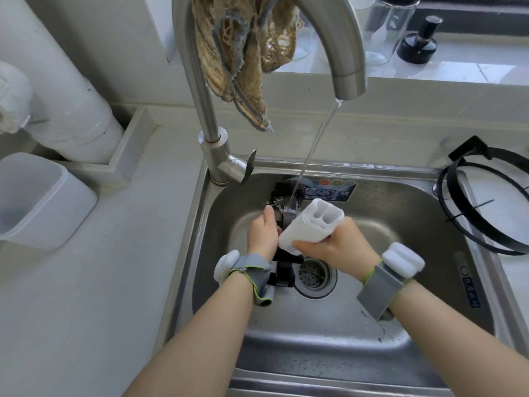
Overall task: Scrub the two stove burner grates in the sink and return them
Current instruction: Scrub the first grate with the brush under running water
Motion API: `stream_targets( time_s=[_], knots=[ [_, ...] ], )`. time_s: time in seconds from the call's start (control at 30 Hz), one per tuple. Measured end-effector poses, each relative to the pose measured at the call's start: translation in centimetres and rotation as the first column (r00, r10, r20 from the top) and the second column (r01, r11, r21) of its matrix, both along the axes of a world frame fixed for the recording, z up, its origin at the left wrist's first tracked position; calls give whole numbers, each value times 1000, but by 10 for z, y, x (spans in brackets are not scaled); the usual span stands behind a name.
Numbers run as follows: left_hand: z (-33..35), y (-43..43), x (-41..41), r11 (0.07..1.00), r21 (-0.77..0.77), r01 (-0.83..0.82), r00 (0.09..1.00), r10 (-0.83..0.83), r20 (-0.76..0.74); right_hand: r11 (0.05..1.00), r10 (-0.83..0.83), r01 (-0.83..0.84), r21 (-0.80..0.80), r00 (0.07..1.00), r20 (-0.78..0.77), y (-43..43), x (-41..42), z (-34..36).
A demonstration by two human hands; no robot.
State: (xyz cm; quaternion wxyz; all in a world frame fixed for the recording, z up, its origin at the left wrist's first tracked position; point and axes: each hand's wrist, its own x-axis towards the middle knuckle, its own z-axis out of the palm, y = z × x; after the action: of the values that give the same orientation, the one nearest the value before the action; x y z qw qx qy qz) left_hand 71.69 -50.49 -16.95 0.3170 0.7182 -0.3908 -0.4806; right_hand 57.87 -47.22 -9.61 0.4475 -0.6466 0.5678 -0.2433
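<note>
A black burner grate (pixel 283 270) stands on edge in the steel sink (pixel 423 282), its top under the running water. My left hand (pixel 264 234) grips it from the left, thumb up along its side. My right hand (pixel 336 247) grips a white plastic brush handle (pixel 310 227) and holds it against the grate; the bristles are hidden. A second black grate (pixel 483 207) lies on the counter at the sink's right rim.
The steel faucet (pixel 211 116) arches over the sink with a worn brown cloth (pixel 237 53) draped on it. The drain strainer (pixel 313 277) is just below my hands. A translucent white bin (pixel 37 202) stands on the left counter. A dark bottle (pixel 419 43) sits on the sill.
</note>
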Motion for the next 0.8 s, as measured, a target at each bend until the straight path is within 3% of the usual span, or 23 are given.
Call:
stream_targets(
  time_s=[0.13,0.3,0.47,0.67,0.73,0.8],
  knots=[
    [-1,1,0,1000,16,-6,996,8,-85,982,183,-175,73,974,-130,-6,-10,9],
    [3,-2,-2,996,86,-39,981,54,-184,978,207,-206,26,964,-164,-17,2,13],
    [9,1,-3,987,154,-40,937,91,-336,971,231,-210,112,945,-232,-29,-14,15],
    [10,-6,1,987,158,-8,922,68,-381,978,202,-193,83,972,-117,-22,-1,10],
    [12,-4,4,988,154,-16,898,82,-431,962,252,-226,151,951,-182,-28,-14,15],
    [11,-4,2,990,144,-3,927,57,-372,956,278,-233,177,911,-305,-33,-24,16]
  ],
)
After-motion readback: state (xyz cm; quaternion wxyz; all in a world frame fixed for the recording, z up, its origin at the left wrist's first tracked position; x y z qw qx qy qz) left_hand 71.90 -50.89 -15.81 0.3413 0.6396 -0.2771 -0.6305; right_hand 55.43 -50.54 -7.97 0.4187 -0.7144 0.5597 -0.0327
